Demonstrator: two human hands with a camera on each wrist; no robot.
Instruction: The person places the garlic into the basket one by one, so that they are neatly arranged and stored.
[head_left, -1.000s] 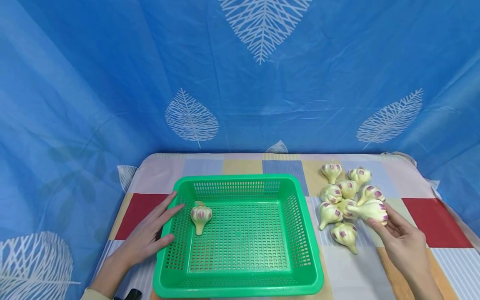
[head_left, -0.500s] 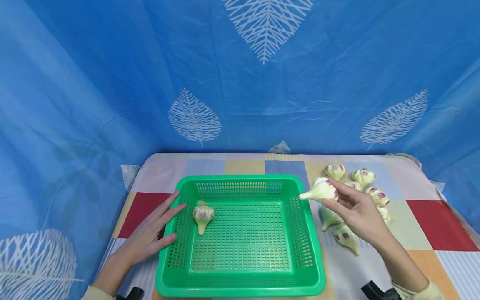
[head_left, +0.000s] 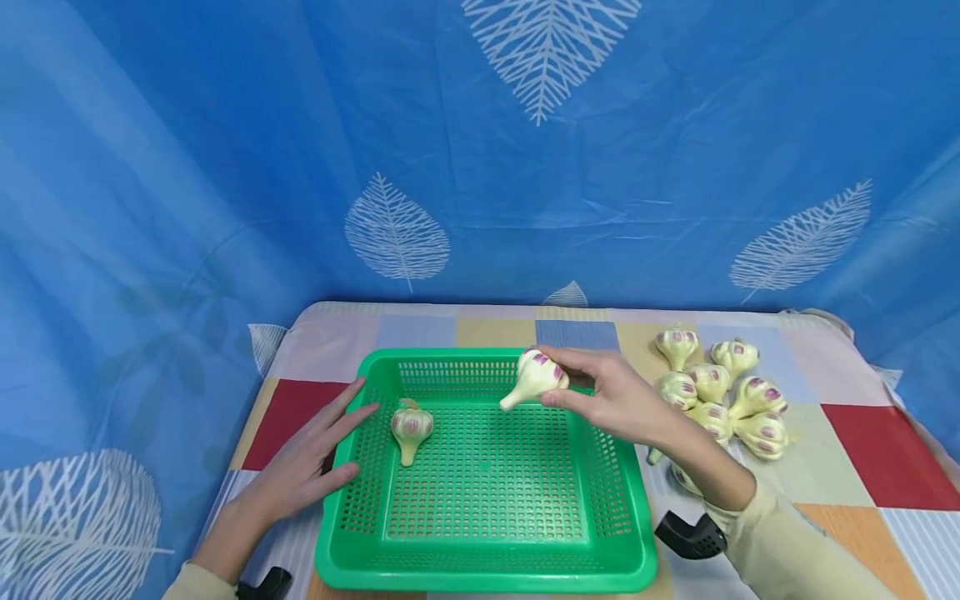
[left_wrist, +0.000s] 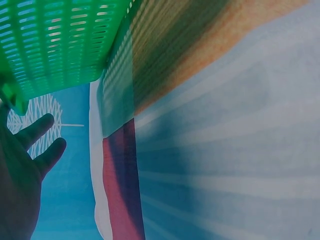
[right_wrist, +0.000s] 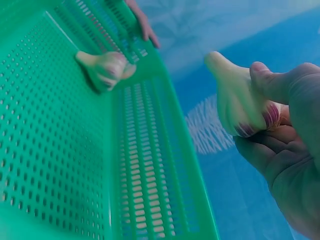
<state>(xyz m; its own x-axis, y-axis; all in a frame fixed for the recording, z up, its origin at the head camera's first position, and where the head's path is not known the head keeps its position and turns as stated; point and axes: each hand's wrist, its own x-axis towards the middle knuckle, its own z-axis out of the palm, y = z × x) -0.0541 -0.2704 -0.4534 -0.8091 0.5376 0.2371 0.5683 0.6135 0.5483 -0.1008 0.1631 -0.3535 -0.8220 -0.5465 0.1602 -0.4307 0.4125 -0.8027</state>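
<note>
At the left, beyond the near left corner of the green basket, stands a black wrist-mounted device. Just above it, the left hand reaches to the basket's left rim, its fingers extended and spread, gripping nothing; the fingertips lie at the rim (whether every one touches it cannot be told). Inside the basket, near its left wall, one garlic bulb lies on its side, the stem directed toward the basket's near side. Behind the basket hangs a blue curtain printed with white leaves. Over the far right part of the basket, the right hand grips a second bulb between thumb and fingers; the bulb's stem points leftward and toward the basket's near side, and purple streaks mark its rounded end. A second black device, worn at the right wrist, appears beside the basket's right rim, next to a pale sleeve. To the right of the basket, a cluster of garlic bulbs rests on a patchwork cloth, several touching; the right forearm partly covers the nearest ones.
</note>
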